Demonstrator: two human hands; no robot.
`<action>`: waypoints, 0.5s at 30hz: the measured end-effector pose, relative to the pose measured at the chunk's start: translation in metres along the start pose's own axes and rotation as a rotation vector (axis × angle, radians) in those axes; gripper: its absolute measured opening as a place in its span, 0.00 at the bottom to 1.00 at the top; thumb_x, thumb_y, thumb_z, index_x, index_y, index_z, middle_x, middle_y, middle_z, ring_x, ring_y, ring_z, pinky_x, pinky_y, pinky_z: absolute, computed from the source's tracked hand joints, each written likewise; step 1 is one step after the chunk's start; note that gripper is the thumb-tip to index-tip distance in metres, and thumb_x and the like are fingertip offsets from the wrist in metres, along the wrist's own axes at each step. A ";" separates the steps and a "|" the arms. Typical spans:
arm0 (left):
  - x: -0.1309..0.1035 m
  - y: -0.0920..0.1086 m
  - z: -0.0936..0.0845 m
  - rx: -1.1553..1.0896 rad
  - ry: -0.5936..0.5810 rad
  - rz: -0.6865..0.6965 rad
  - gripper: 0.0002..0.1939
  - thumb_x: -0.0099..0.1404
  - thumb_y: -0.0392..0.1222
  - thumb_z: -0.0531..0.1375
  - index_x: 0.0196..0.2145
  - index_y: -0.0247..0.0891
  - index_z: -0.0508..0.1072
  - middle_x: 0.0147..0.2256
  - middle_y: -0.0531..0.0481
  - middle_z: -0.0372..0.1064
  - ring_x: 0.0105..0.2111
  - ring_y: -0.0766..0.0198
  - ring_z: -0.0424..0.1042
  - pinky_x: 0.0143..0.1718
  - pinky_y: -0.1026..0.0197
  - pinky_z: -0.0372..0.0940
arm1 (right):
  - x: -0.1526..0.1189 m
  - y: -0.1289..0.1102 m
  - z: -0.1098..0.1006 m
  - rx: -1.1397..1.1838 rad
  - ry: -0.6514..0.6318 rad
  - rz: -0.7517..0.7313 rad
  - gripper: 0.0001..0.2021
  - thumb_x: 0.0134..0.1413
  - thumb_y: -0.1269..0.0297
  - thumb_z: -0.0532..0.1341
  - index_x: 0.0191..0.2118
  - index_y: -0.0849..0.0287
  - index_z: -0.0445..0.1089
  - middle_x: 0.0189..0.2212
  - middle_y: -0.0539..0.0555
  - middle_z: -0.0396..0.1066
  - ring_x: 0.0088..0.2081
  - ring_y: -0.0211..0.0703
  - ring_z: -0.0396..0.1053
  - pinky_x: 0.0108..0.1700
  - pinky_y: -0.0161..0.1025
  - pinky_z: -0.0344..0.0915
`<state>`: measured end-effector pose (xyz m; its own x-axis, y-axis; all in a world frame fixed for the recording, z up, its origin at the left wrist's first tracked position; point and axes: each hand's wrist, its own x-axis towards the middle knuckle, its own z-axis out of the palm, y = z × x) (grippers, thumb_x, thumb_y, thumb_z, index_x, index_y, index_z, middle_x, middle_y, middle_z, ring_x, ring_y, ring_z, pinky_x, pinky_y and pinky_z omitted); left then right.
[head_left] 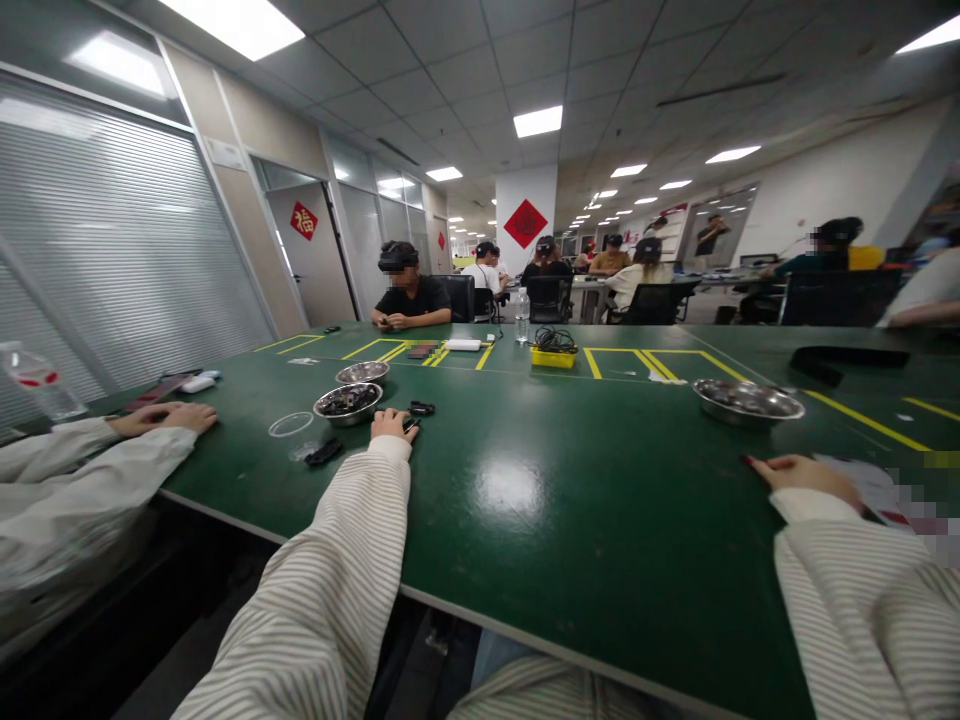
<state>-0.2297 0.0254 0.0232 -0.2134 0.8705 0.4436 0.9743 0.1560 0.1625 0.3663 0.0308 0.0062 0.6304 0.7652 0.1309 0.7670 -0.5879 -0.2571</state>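
Note:
My left hand (pixel 391 424) reaches out over the green table, its fingers curled round a small black part (pixel 412 426) at the thumb side. Just beyond it lies another small black piece (pixel 421 408). To the left of this hand stands a metal bowl (pixel 349 417) full of dark small parts. A larger black part (pixel 324 453) rests nearer me, beside some clear plastic (pixel 301 452). My right hand (pixel 814 480) lies at the right on the table, fingers stretched to the left, with nothing visible in them. A dark red spot shows at its fingertip.
Behind the first bowl is a second metal bowl (pixel 363 372); a third bowl (pixel 746 402) stands right. A white ring (pixel 291 424) lies left. Further back are a yellow box (pixel 553 357) with cables and a bottle (pixel 522 318). A neighbour's hands (pixel 169 417) rest at left.

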 end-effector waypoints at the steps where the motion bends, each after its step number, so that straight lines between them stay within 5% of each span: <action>1: 0.000 0.002 0.002 -0.002 -0.004 0.005 0.17 0.50 0.45 0.57 0.37 0.35 0.66 0.37 0.48 0.59 0.39 0.57 0.50 0.37 0.59 0.51 | 0.000 0.000 0.000 0.004 0.003 0.000 0.19 0.33 0.48 0.56 0.31 0.55 0.69 0.32 0.63 0.68 0.30 0.56 0.65 0.22 0.41 0.54; 10: -0.007 0.045 0.015 -0.023 -0.057 0.191 0.18 0.49 0.46 0.57 0.39 0.39 0.65 0.39 0.48 0.58 0.42 0.56 0.52 0.43 0.58 0.50 | -0.005 -0.003 -0.006 -0.014 -0.043 -0.012 0.17 0.32 0.49 0.56 0.30 0.55 0.66 0.32 0.62 0.67 0.31 0.55 0.65 0.23 0.41 0.54; 15: -0.008 0.054 0.020 -0.077 -0.051 0.218 0.15 0.51 0.44 0.55 0.38 0.39 0.65 0.39 0.47 0.58 0.43 0.56 0.52 0.43 0.56 0.51 | -0.016 -0.016 -0.002 0.069 -0.029 -0.209 0.12 0.32 0.54 0.59 0.24 0.57 0.64 0.29 0.56 0.69 0.30 0.48 0.66 0.26 0.37 0.56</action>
<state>-0.1741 0.0361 0.0103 0.0073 0.9024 0.4308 0.9882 -0.0725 0.1351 0.3448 0.0275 0.0100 0.4540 0.8763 0.1610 0.8701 -0.3972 -0.2919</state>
